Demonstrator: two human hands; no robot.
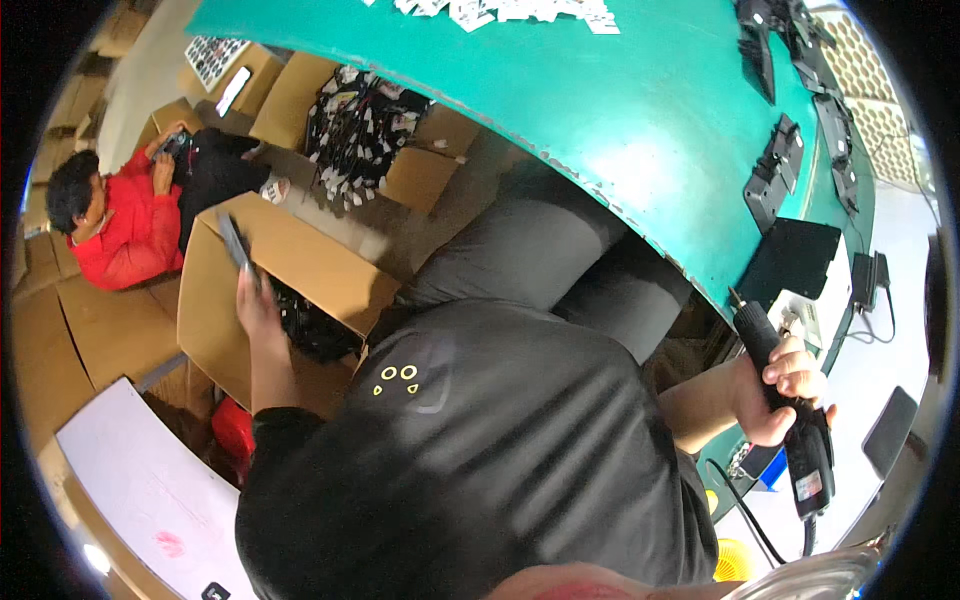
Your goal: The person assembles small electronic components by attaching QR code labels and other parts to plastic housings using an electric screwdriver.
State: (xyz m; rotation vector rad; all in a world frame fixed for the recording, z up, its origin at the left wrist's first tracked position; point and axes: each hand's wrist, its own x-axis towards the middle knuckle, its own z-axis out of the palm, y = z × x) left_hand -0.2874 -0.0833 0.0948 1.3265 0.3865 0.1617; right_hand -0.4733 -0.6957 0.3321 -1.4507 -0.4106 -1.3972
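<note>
My right hand (pixel 770 390) is wrapped around a black electric screwdriver (pixel 808 465), its bit pointing up and to the left beside the table edge and its cord hanging from the rear end. Out to the left, my left hand (pixel 258 308) grips a narrow, dark, flat piece (pixel 236 242), somewhat blurred, whose exact kind I cannot make out. That hand is over an open cardboard box (pixel 315 262). Several black parts (pixel 312 325) lie inside this box, partly hidden by its wall and my forearm.
A green table (pixel 600 120) bears white pieces (pixel 520 10), several black plastic housings (pixel 775 170) and a black flat panel (pixel 790 262). Another carton (pixel 290 100) holds tangled black cables (pixel 365 130). A person in red (pixel 135 235) sits at the left, handling a small dark object.
</note>
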